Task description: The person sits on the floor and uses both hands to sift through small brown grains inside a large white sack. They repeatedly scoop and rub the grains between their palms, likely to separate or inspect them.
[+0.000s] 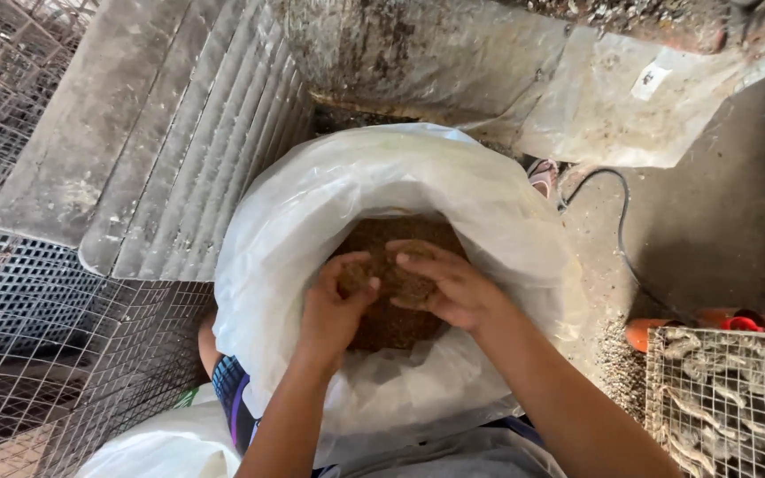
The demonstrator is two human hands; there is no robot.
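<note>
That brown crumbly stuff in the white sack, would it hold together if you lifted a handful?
Probably not: the brown feed looks loose and grainy, so it would likely spill between fingers. Both the left hand and right hand cup it together. The thin white sack looks floppy.

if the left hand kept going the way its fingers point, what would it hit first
The left hand points up and right into the white sack. It would probably meet the brown clump that both hands cup, then the right hand behind it. Depth is unclear.
</note>
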